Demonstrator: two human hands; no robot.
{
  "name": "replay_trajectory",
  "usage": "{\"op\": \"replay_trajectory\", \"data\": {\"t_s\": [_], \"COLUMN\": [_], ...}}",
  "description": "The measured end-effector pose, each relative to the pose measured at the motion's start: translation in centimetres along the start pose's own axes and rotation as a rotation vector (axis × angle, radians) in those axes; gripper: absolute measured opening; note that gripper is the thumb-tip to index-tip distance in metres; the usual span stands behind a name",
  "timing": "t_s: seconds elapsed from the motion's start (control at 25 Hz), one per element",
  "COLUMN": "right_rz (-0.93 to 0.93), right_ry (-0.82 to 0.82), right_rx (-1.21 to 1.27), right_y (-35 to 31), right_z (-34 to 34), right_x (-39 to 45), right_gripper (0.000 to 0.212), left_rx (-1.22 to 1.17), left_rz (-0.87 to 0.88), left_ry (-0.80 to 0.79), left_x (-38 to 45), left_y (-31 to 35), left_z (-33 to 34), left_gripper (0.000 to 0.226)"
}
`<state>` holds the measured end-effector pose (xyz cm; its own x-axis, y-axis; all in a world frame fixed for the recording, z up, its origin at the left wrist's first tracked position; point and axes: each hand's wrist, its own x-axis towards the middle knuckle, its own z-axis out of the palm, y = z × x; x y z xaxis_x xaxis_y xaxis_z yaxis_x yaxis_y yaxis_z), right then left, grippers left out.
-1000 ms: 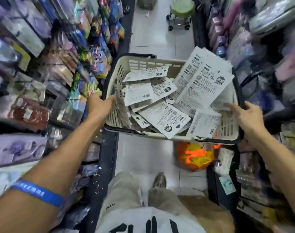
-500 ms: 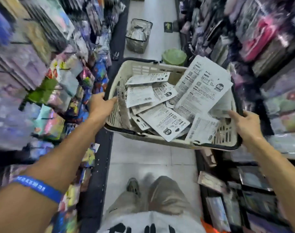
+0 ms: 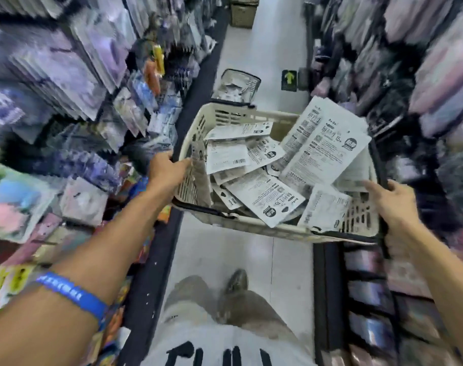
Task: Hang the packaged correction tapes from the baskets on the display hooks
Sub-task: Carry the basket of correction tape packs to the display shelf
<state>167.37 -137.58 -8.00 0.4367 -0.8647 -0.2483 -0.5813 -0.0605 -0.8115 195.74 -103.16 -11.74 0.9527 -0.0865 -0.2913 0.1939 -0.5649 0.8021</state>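
In the head view, the cream plastic basket (image 3: pixel 251 120) is carried at waist height in a shop aisle, the left hand (image 3: pixel 165 170) curled over its left rim and the right hand (image 3: pixel 395 204) gripping the right rim, thumb lying along the top edge. The packaged correction tapes (image 3: pixel 262 199) lie in a loose heap inside it, backs up, and one large pack (image 3: pixel 328 143) leans against the far right corner. Compared with half a second ago, both grips and the heap look unchanged, but the surroundings have slid: the second basket (image 3: pixel 237 87) on the floor ahead now sits just beyond the carried one's far rim, a green arrow floor sticker (image 3: pixel 289 80) has come into sight, and the green stool is no longer visible. The hanging goods on the left shelves (image 3: pixel 66 75) are different and badly blurred. A blue wristband (image 3: pixel 72 293) circles the left forearm.
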Motion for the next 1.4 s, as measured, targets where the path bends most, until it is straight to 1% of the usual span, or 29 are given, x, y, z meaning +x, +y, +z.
{"op": "replay_trajectory", "data": {"t_s": [0.08, 0.16, 0.24, 0.32, 0.4, 0.48, 0.56, 0.64, 0.68, 0.76, 0.8, 0.84, 0.92, 0.96, 1.04, 1.12, 1.16, 1.2, 1.28, 1.4], "right_rz": [-0.012, -0.014, -0.009, -0.003, 0.007, -0.001, -0.004, 0.002, -0.006, -0.052, -0.085, -0.117, -0.153, -0.168, -0.186, -0.191, -0.199, -0.211, -0.257, -0.398], "right_ry": [-0.007, -0.002, -0.017, -0.028, -0.021, -0.041, -0.048, -0.089, -0.108, -0.154, -0.186, -0.220, -0.303, -0.341, -0.424, -0.522, -0.573, -0.624, -0.716, -0.867], "right_rx": [-0.015, -0.027, -0.005, -0.026, -0.053, -0.089, -0.130, -0.177, -0.197, -0.216, -0.236, -0.257, -0.295, -0.315, -0.326, -0.340, -0.365, -0.388, -0.424, -0.509], "right_y": [-5.3, -9.2, -12.5, -15.5, -19.1, -22.6, -26.1, -30.3, -32.4, -35.9, -37.2, -38.0, -40.5, -41.6, -43.2, -43.9, -44.1, -44.5, -45.1, -44.9], "right_z": [1.7, 3.6, 6.5, 10.2, 13.8, 16.8, 18.8, 21.0, 22.3, 25.1, 26.5, 27.8, 31.4, 33.3, 36.9, 39.7, 40.7, 41.8, 44.0, 47.3], "right_x": [7.6, 14.4, 22.5, 30.9, 38.6, 46.1, 52.2, 58.1, 60.9, 67.0, 69.7, 72.3, 77.9, 80.8, 86.7, 91.2, 92.4, 93.3, 93.6, 91.5], "right_gripper": [0.015, 0.015, 0.015, 0.016, 0.021, 0.029, 0.038, 0.046, 0.045, 0.045, 0.048, 0.046, 0.034, 0.032, 0.036, 0.048, 0.051, 0.048, 0.038, 0.034], "left_rx": [-0.028, -0.021, -0.011, -0.011, -0.039, -0.082, -0.067, -0.098, -0.118, -0.135, -0.121, -0.086, -0.005, 0.018, 0.020, -0.025, -0.045, -0.081, -0.176, -0.235], "left_rz": [-0.039, -0.052, -0.055, -0.057, -0.096, -0.131, -0.145, -0.180, -0.211, -0.267, -0.270, -0.264, -0.284, -0.317, -0.417, -0.491, -0.523, -0.578, -0.699, -0.893], "left_ry": [-0.001, 0.007, 0.024, 0.045, 0.027, 0.026, 0.038, 0.052, 0.067, 0.115, 0.139, 0.163, 0.240, 0.276, 0.333, 0.366, 0.386, 0.424, 0.528, 0.627], "left_x": [6.4, 12.2, 19.6, 27.7, 35.7, 42.4, 47.6, 52.5, 54.6, 58.6, 60.1, 61.4, 64.5, 66.0, 68.5, 69.4, 69.0, 68.1, 64.9, 57.6], "left_y": [4.4, 7.9, 11.5, 14.6, 17.5, 20.2, 23.1, 26.3, 27.5, 29.1, 29.5, 29.7, 30.2, 30.6, 31.3, 31.7, 31.7, 31.4, 30.1, 27.4], "left_z": [2.2, 4.3, 7.3, 10.4, 13.1, 15.2, 16.7, 17.7, 18.2, 19.3, 20.0, 20.8, 22.5, 23.5, 25.7, 27.7, 28.5, 29.2, 30.6, 32.2], "left_gripper": [0.014, 0.016, 0.014, 0.022, 0.027, 0.023, 0.021, 0.013, 0.012, 0.019, 0.020, 0.018, 0.010, 0.011, 0.020, 0.019, 0.015, 0.012, 0.015, 0.019]}}
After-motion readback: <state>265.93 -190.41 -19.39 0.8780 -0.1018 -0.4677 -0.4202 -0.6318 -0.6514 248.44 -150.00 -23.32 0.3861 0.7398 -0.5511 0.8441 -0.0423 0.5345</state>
